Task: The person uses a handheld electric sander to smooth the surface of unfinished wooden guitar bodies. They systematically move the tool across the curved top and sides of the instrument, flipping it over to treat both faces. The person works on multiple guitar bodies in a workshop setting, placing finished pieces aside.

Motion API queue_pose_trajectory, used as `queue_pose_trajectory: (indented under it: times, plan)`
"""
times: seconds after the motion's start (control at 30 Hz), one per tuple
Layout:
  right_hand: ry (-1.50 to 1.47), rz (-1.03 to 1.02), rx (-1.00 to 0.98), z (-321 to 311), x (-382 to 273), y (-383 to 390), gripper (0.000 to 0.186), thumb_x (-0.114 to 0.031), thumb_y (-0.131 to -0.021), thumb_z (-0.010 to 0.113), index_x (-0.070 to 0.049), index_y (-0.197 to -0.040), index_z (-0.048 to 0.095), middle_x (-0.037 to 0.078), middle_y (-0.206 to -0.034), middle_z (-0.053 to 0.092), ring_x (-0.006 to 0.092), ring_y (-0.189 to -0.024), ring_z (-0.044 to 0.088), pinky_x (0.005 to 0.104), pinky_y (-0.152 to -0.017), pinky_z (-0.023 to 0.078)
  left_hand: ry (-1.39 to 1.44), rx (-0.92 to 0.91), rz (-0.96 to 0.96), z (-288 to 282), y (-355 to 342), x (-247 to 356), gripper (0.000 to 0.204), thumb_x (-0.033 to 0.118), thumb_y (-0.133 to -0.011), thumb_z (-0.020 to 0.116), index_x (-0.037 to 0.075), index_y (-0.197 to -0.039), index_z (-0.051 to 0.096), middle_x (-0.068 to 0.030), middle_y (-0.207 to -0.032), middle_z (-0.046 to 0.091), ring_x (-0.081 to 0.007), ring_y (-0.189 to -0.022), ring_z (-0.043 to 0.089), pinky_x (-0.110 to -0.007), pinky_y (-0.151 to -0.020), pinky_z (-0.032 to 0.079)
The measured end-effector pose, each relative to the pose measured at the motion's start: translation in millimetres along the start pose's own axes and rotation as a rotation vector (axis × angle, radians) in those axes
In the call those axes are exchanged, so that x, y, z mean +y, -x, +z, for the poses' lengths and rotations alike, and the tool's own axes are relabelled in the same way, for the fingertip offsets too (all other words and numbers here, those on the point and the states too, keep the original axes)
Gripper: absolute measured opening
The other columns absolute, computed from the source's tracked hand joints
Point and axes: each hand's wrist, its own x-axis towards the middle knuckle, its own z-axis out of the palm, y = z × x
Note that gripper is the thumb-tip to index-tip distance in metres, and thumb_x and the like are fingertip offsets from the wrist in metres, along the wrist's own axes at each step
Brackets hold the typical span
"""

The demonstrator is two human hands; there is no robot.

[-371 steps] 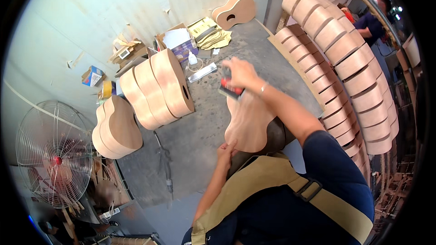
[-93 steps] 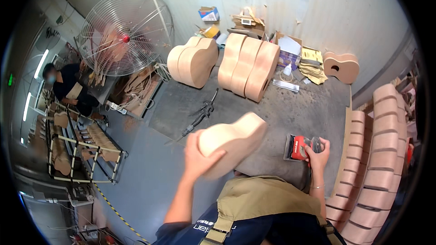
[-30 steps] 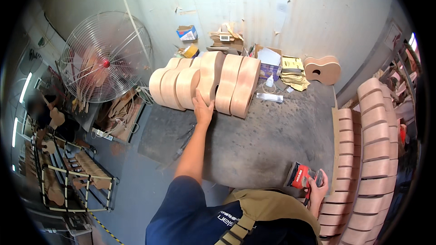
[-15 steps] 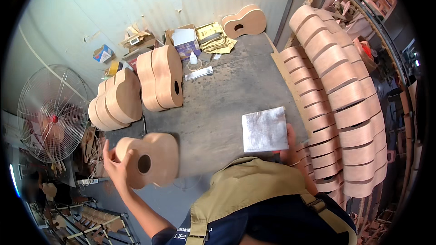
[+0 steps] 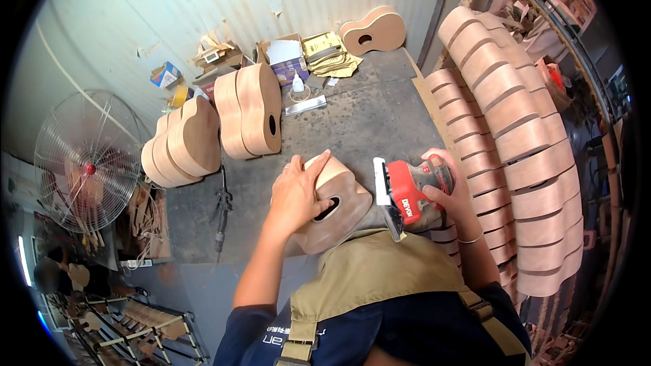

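My left hand (image 5: 295, 190) grips a wooden guitar body (image 5: 339, 213) near the bench's front edge, fingers over its upper side; its dark soundhole shows beside my thumb. My right hand (image 5: 444, 186) holds a red and grey sander (image 5: 403, 186) just right of that body, tilted so its white-faced pad points leftward. Behind my left hand a black air blow gun (image 5: 222, 213) lies on the dark bench (image 5: 339, 122). Two groups of upright pale bodies stand farther back, a smaller one (image 5: 190, 142) and a taller one (image 5: 247, 112).
A glue bottle (image 5: 298, 83), metal strip (image 5: 305, 105), yellow paper stack (image 5: 329, 54) and leaning body (image 5: 373, 30) are at the back. Rows of bodies (image 5: 515, 142) line the right. A large fan (image 5: 88, 149) is left; a person (image 5: 57, 274) is at lower left.
My left hand has brought the guitar body rightward and up onto the bench edge. The sander has been tilted upright, from pad facing up to facing that body.
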Motion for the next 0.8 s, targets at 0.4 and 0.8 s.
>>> queue_pose_trajectory:
  times: [0.4, 0.8]
  plan:
    - [-0.349, 0.194, 0.548, 13.6, 26.4, -24.9, 0.049, -0.017, -0.095, 0.086, -0.012, -0.135, 0.057, 0.004, -0.102, 0.067, 0.0087, -0.063, 0.058, 0.0254, -0.045, 0.043, 0.285, -0.102, 0.436, 43.1, -130.8, -79.1, 0.082, 0.030, -0.053, 0.103, 0.002, -0.126, 0.081, -0.0157, -0.104, 0.065, -0.0366, -0.100, 0.069, -0.044, -0.094, 0.058]
    - [-0.495, 0.419, 0.757, 40.0, 143.3, -50.4, 0.054, -0.014, -0.091, 0.088, -0.011, -0.134, 0.055, 0.006, -0.099, 0.067, 0.0129, -0.057, 0.058, 0.0285, -0.046, 0.045, 0.309, -0.196, 0.213, 174.0, -175.6, -134.1, 0.071, 0.032, -0.078, 0.100, 0.002, -0.137, 0.076, -0.0216, -0.119, 0.078, -0.0402, -0.112, 0.075, -0.049, -0.098, 0.059]
